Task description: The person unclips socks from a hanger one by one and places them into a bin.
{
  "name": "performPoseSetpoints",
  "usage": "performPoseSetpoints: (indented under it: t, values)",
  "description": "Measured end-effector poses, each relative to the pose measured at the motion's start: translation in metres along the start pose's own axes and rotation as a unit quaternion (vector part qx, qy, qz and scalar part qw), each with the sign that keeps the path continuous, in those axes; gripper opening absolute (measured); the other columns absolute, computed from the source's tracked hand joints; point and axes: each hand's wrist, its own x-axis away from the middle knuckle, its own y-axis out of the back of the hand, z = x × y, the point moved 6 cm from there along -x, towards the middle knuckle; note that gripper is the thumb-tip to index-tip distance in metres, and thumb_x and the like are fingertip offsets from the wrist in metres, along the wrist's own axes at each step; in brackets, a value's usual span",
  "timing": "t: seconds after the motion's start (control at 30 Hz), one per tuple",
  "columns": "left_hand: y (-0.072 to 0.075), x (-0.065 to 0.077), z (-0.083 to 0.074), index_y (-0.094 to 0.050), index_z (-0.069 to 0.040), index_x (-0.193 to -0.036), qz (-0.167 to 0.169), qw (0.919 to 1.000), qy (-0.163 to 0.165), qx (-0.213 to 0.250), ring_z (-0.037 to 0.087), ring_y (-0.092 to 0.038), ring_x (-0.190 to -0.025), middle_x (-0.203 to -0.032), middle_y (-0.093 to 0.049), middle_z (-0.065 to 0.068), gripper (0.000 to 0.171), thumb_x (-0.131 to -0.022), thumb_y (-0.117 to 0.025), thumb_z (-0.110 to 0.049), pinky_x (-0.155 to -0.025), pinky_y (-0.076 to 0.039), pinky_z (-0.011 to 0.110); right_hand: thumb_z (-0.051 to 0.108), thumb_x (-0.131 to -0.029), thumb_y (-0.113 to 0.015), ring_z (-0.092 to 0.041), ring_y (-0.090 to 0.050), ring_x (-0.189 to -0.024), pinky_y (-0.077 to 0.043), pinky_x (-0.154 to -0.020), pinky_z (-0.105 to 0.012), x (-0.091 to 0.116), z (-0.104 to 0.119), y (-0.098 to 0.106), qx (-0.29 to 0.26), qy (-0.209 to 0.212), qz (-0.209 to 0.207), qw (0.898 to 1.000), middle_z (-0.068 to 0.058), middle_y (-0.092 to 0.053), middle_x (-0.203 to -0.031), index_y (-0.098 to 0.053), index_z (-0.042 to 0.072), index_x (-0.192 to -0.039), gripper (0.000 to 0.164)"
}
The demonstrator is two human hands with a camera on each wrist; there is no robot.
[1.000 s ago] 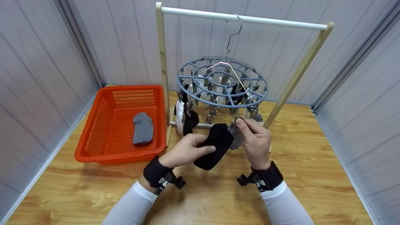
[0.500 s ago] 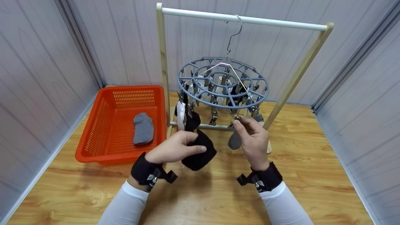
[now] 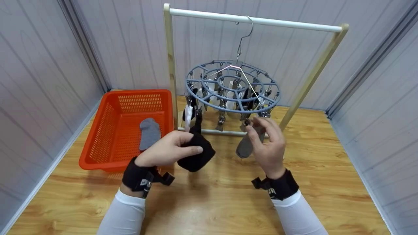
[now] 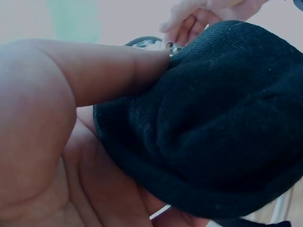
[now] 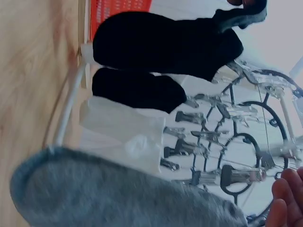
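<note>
My left hand point(image 3: 168, 147) pinches a black sock point(image 3: 197, 155) between thumb and fingers, just in front of the hanger's left side. In the left wrist view the thumb presses on the bunched black fabric point(image 4: 222, 113). My right hand point(image 3: 269, 143) is by the hanger's front right, fingers loosely bent beside a metal clip point(image 3: 245, 124); nothing shows between them. A grey sock point(image 3: 245, 148) hangs just left of that hand. The round grey clip hanger point(image 3: 228, 109) bears more socks, among them a white one point(image 3: 188, 116) and, in the right wrist view, a black one point(image 5: 135, 90).
An orange basket point(image 3: 89, 143) stands to the left with a grey sock point(image 3: 150, 133) in it. The hanger hooks onto the white rail point(image 3: 209, 14) of a wooden rack. Pale panel walls point(image 3: 137, 49) enclose the wooden floor point(image 3: 212, 209).
My left hand has drawn the black sock away from the right-hand clip, leftward to the hanger's left side. My right hand has let go of the clip and stayed near it.
</note>
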Motion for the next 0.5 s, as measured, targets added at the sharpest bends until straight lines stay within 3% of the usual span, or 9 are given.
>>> performPoseSetpoints:
  t: [0.17,0.3,0.5]
  values:
    - [0.012,0.009,-0.001,-0.082,-0.011,-0.111,0.01,0.9997,0.003,0.022,0.024,-0.078,-0.091,-0.104,-0.081,0.006,0.02,-0.108,-0.076,-0.029,-0.081,-0.067,0.038,-0.003,-0.09,-0.082,-0.033,-0.066,-0.095,-0.054,-0.088,-0.024,-0.004,0.006,0.009,0.019,0.064,-0.044,0.997,-0.024,-0.073,-0.111,-0.077,-0.01,-0.12,0.031]
    - [0.025,0.018,0.001,-0.082,-0.009,-0.113,0.016,0.9992,0.002,0.036,0.025,-0.079,-0.091,-0.105,-0.081,0.009,0.02,-0.109,-0.075,-0.028,-0.081,-0.067,0.039,-0.001,-0.09,-0.08,-0.034,-0.064,-0.105,-0.052,-0.096,-0.027,-0.005,0.008,0.014,0.047,0.089,-0.078,0.992,-0.029,-0.068,-0.117,-0.075,-0.012,-0.124,0.035]
    - [0.051,0.032,0.007,-0.08,-0.008,-0.113,-0.033,0.9994,-0.004,0.014,0.026,-0.077,-0.089,-0.103,-0.08,0.011,0.022,-0.11,-0.074,-0.029,-0.079,-0.066,0.037,0.007,-0.092,-0.076,-0.04,-0.054,-0.14,-0.042,-0.122,-0.046,-0.008,0.006,0.016,0.077,0.083,-0.083,0.99,-0.034,-0.058,-0.144,-0.063,-0.015,-0.139,0.054]
